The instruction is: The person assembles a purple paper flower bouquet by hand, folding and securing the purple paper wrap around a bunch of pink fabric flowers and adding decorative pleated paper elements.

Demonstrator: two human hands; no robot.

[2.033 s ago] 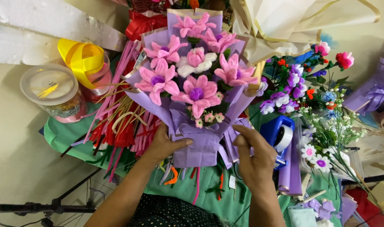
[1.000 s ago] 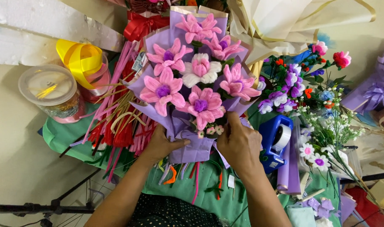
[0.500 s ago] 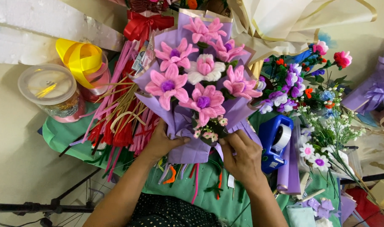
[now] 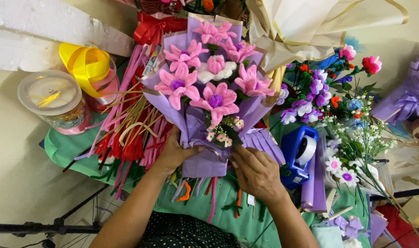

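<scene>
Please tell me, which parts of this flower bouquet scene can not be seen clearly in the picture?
Head view:
- Bouquet stems: hidden inside the purple wrapping.
- Left hand fingers: behind the wrapping.
- Right hand fingertips: tucked under the small pink sprig.
- Cream paper: cut off by the top edge.
- Clear lidded jar contents: too blurred.

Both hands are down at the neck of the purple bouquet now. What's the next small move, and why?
Probably tuck the small pink sprig deeper into the purple wrap. The left hand grips the bouquet's neck, the right hand has its fingertips at the sprig's base, and the sprig sits low and loose below the big pink flowers.
</scene>
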